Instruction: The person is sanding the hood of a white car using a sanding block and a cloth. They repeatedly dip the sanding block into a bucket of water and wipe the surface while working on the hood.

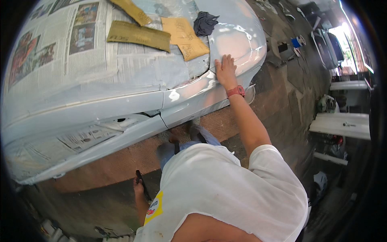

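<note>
My right hand [227, 73], with a red watch [236, 91] on the wrist, lies flat on the corner of a pale grey-white car body [193, 86], fingers spread. Glossy skin and pinkish patches show on the panel around it. Down by my side, my left hand [138, 187] is closed round a long black tool [144, 186] whose exact kind I cannot make out. Several yellow-brown sandpaper pieces [139, 35] rest on the masked car surface. A crumpled dark cloth [205, 23] sits just beyond my right hand.
Newspaper sheets [88, 52] mask much of the car, and more paper [84, 137] fills the side opening. A reddish-brown mat [109, 165] lies along its side. To the right are a blue-rimmed spool [298, 41], white panels [342, 125] and another vehicle [327, 48].
</note>
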The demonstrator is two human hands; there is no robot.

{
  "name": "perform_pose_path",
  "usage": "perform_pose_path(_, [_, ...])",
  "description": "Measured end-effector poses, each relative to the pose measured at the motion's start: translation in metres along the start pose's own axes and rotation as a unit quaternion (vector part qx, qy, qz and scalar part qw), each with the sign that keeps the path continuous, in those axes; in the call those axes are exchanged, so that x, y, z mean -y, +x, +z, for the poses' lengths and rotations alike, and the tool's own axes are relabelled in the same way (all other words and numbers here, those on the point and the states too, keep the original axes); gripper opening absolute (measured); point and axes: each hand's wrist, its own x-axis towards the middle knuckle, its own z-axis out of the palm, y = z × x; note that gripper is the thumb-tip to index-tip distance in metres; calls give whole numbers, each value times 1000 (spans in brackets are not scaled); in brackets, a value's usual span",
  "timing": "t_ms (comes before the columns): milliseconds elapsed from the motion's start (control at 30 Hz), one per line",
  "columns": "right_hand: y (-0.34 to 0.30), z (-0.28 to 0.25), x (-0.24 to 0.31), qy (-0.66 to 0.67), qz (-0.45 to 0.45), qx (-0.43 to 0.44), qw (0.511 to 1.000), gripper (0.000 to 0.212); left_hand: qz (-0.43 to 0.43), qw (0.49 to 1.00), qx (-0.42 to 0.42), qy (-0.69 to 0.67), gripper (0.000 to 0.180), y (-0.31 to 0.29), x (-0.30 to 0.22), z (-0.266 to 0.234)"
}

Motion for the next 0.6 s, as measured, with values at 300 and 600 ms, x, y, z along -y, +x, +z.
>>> perform_pose_path(300, [27,15,88,-30,93,18,995,96,17,999,6,49,54,19,-20,-15])
perform_pose_path(600, [106,26,38,-32,170,-9,985,105,3,993,-33,109,55,-19,1,-37])
